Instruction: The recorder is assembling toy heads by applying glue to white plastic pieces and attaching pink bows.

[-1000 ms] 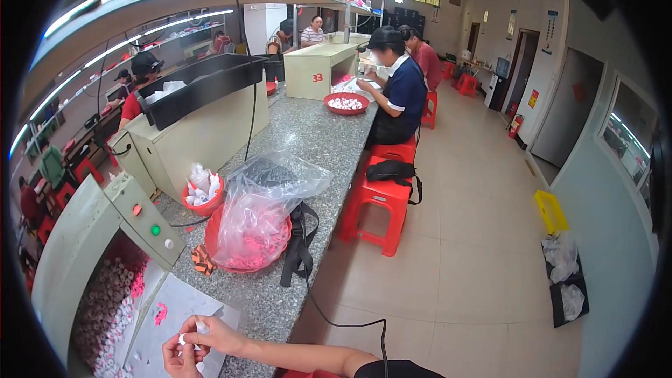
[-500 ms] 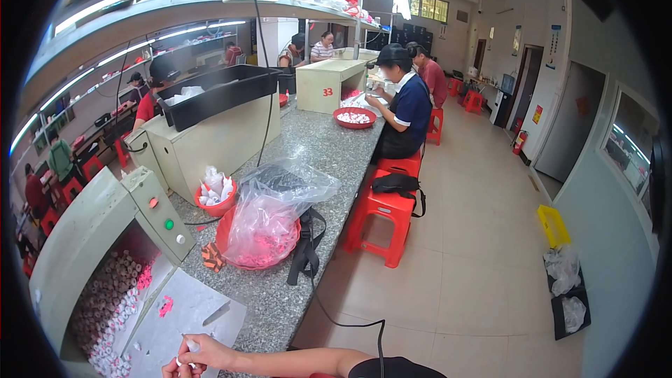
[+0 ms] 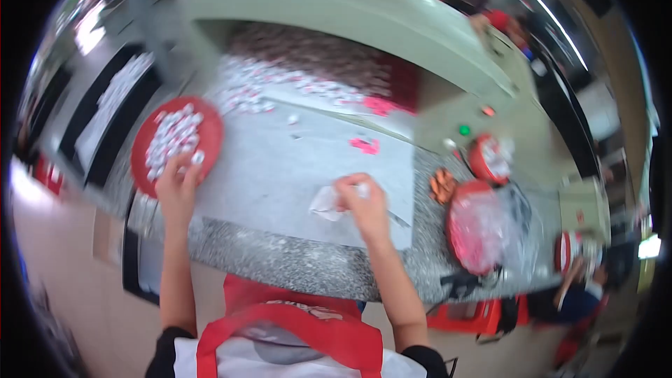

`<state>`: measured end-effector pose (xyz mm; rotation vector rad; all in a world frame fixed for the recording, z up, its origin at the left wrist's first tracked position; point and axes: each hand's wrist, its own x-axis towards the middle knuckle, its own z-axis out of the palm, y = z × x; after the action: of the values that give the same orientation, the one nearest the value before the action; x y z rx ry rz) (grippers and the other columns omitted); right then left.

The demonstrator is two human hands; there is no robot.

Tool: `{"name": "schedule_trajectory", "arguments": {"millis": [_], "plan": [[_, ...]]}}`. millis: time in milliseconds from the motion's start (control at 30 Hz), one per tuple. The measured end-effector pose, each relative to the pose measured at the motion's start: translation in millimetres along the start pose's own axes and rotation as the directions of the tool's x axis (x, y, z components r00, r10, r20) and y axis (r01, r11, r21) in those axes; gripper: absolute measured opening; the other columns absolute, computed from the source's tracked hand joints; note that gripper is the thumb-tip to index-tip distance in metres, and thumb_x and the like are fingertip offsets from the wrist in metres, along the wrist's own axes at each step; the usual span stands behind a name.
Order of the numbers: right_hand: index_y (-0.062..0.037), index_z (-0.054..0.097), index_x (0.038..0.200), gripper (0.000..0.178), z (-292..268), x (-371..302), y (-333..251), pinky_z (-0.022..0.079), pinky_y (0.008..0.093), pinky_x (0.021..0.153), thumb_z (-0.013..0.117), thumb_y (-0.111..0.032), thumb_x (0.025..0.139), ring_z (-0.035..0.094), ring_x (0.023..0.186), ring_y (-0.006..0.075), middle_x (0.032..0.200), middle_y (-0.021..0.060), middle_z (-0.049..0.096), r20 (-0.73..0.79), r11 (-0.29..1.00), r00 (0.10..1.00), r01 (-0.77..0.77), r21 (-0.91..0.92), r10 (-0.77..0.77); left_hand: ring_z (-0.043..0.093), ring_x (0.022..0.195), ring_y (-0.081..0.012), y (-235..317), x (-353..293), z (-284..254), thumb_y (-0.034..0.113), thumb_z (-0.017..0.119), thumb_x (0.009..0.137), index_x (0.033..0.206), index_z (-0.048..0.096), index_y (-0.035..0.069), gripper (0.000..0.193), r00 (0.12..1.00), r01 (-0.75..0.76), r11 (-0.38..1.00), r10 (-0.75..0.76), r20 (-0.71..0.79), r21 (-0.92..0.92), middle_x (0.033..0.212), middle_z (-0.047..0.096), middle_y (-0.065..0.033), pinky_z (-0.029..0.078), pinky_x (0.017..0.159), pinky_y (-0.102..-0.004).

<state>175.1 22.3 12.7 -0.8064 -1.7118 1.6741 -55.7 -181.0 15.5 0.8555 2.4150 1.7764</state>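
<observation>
My left hand (image 3: 176, 185) is over the near rim of a red plate (image 3: 213, 129) heaped with small white pieces (image 3: 173, 133). Its thumb and forefinger are apart, and one white piece (image 3: 198, 157) lies just by the thumb. Over the white paper sheet (image 3: 280, 189), my right hand (image 3: 362, 203) is closed with the fingers bent round a small white bottle (image 3: 362, 189), mostly hidden by them and blurred. A crumpled white tissue (image 3: 325, 204) is right beside these fingers. Small pink bits (image 3: 365, 145) and a single white piece (image 3: 292, 119) rest farther up the sheet.
A pale green hooded box (image 3: 350, 0) stands behind the sheet, with many white pieces under it. To the right are an orange-brown object (image 3: 442, 186), a red bowl (image 3: 483, 157) of white bottles and a red basket (image 3: 458, 238) under clear plastic. Red stools (image 3: 465, 318) stand beyond.
The head view has swung from the aisle on the right to the bench in front. The left hand, earlier close to the right, is now at the red plate; the right still holds the bottle.
</observation>
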Motion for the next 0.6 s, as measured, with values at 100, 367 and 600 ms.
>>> {"name": "schedule_trajectory", "arguments": {"millis": [100, 367, 600], "plan": [[-0.0021, 0.051, 0.080, 0.011, -3, -1, 8, 0.044, 0.0226, 0.051, 0.059, -0.009, 0.076, 0.049, 0.054, 0.0101, 0.065, 0.0033, 0.052, -0.117, 0.988, 0.981, -0.154, 0.000, 0.153, 0.059, 0.074, -0.0204, -38, 18, -22, 0.005, 0.058, 0.074, 0.104, 0.057, 0.008, 0.030, 0.999, -0.008, 0.817, 0.037, -0.038, 0.577, 0.098, 0.055, -0.0123, 0.048, 0.061, -0.0278], [-0.0054, 0.041, 0.089, 0.021, -6, 0, 23, 0.046, 0.0236, 0.055, 0.055, 0.002, 0.075, 0.053, 0.061, 0.0112, 0.079, 0.0043, 0.049, -0.176, 0.993, 0.983, -0.026, 0.114, 0.046, 0.057, 0.071, -0.0318, 4, 65, 165, 0.010, 0.060, 0.068, 0.090, 0.058, 0.005, 0.022, 0.918, -0.385, 0.837, 0.303, 0.256, 0.390, 0.089, 0.053, -0.0167, 0.048, 0.062, -0.0402], [-0.0026, 0.044, 0.094, 0.027, -41, -4, 38, 0.040, 0.0321, 0.078, 0.055, 0.002, 0.070, 0.051, 0.088, 0.0289, 0.088, 0.0152, 0.049, -0.225, 0.950, 0.949, 0.155, -0.272, -0.219, 0.045, 0.061, -0.0045, 16, 41, 178, 0.007, 0.055, 0.078, 0.115, 0.047, 0.001, 0.039, 0.775, 0.367, 0.877, -0.103, 0.624, -0.312, 0.077, 0.053, -0.0012, 0.037, 0.053, -0.0181]]}}
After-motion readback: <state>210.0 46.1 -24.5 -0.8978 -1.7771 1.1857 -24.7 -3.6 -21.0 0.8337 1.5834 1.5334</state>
